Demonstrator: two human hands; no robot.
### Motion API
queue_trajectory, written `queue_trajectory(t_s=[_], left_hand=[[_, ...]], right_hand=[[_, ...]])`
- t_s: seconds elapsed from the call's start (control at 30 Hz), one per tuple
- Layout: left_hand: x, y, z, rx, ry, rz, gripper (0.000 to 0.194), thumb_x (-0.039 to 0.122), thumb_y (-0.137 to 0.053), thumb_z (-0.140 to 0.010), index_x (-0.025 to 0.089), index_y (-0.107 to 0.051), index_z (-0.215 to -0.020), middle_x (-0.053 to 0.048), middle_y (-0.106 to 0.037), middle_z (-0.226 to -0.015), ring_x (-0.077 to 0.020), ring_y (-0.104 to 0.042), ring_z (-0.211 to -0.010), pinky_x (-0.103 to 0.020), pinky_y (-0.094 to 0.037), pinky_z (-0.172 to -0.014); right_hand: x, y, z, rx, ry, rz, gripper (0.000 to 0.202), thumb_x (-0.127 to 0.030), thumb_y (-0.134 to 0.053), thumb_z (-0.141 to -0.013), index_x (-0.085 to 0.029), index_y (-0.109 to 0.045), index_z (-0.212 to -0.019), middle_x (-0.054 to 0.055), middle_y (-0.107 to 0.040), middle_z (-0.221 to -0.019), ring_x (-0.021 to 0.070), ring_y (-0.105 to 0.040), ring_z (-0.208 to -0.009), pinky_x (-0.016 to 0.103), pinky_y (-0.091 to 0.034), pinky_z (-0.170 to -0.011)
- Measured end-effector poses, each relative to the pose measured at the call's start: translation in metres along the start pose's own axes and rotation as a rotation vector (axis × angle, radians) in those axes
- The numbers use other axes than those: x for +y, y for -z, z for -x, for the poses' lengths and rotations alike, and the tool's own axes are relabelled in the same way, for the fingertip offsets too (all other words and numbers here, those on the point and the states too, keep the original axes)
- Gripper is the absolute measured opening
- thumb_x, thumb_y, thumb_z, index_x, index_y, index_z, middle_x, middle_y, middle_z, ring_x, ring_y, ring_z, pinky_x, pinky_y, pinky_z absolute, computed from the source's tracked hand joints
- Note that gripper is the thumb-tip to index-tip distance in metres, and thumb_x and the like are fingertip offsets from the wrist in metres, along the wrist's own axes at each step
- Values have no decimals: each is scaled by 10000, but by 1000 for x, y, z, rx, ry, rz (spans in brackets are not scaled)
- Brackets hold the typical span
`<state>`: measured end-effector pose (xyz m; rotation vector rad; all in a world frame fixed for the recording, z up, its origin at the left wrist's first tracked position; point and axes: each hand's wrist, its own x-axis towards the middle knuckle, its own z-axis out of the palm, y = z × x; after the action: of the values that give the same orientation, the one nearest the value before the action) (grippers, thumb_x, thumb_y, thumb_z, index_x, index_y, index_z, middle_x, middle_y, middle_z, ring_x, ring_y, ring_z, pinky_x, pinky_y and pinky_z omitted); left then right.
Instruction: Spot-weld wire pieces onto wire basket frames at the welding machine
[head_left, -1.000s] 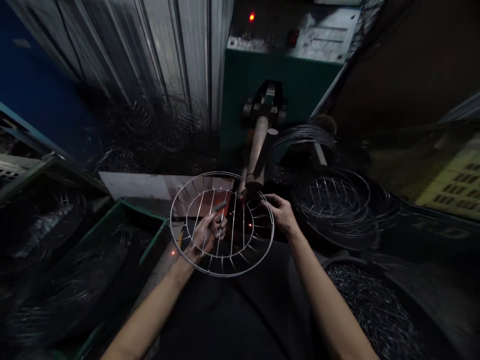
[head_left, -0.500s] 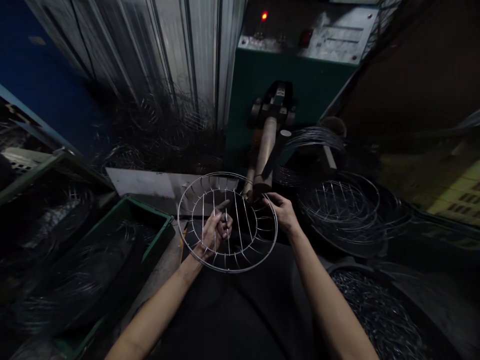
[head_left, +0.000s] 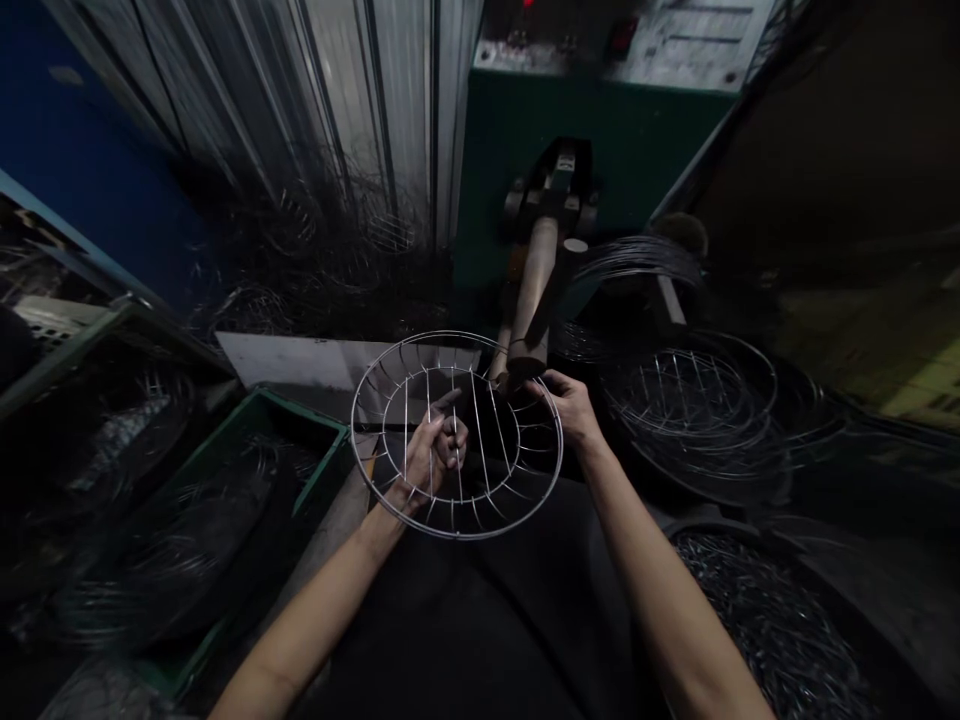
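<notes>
Bare metal wire, bent into a round, shallow basket (head_left: 480, 430), hangs in the air in front of me, tilted so I look into it. It is circular, so no side is longer, but its straight bars run away from me. My right hand (head_left: 570, 405) is at its upper right edge, fingers narrowed on the rim; my left hand (head_left: 437, 447) is below the bars, partly curled with one finger pointing away, and I cannot tell whether it grips a wire. Of the two, my right hand is nearer the thick metal rod (head_left: 537, 275) reaching down from a green machine (head_left: 630, 130). Its lower end is just beside the basket's far right edge; whether they touch is unclear. Only darkness shows beneath the basket. Around me is a dim workshop: a ribbed metal wall (head_left: 360, 110) ahead, a green bin (head_left: 334, 455) of wire to my left, piled wire frames (head_left: 694, 395) to my right, and loose metal pieces (head_left: 765, 610) nearer me.
</notes>
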<state>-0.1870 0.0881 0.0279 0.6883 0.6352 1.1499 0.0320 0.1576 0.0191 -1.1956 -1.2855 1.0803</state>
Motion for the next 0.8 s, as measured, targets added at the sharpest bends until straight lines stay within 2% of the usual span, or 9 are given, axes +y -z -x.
queue_trajectory(t_s=[0.1,0.23,0.4,0.67,0.8], left_hand=[[-1,3,-1,-14,-7,-24,468,330,-455,-872,229,-374,-1322,24,-483,-681,-45,-382,-439,-166,-335,-429],[-5,6,0,1,-21,-43,450,323,-448,-873,219,-391,-1306,16,-494,-697,-49,-395,-448,-169,-333,-425],[-5,-2,1,38,-70,-56,495,338,-499,-831,217,-385,-1297,31,-493,-653,-46,-380,-422,-159,-318,-401],[-4,-12,-2,102,-111,-74,506,363,-505,-807,217,-389,-1278,42,-484,-633,-45,-369,-409,-158,-290,-393],[-10,-7,-4,79,-116,-67,383,368,-499,-823,216,-459,-1173,34,-499,-663,-47,-387,-431,-162,-301,-407]], right_hand=[[3,-2,0,12,-3,-25,303,-419,-727,-645,-194,-681,-844,13,-688,-809,156,-620,-730,275,-487,-687],[2,0,15,39,-33,-85,386,-428,-733,-637,-223,-660,-957,25,-695,-878,171,-636,-784,289,-498,-717],[2,8,32,35,-35,3,319,-399,-713,-667,-215,-671,-925,24,-689,-875,163,-624,-792,291,-485,-734],[-6,-2,11,38,-16,23,264,-418,-724,-621,-192,-686,-752,0,-663,-717,136,-583,-667,266,-457,-650],[-4,-1,8,31,-37,16,282,-425,-721,-633,-180,-685,-769,6,-658,-712,132,-576,-634,260,-450,-611]])
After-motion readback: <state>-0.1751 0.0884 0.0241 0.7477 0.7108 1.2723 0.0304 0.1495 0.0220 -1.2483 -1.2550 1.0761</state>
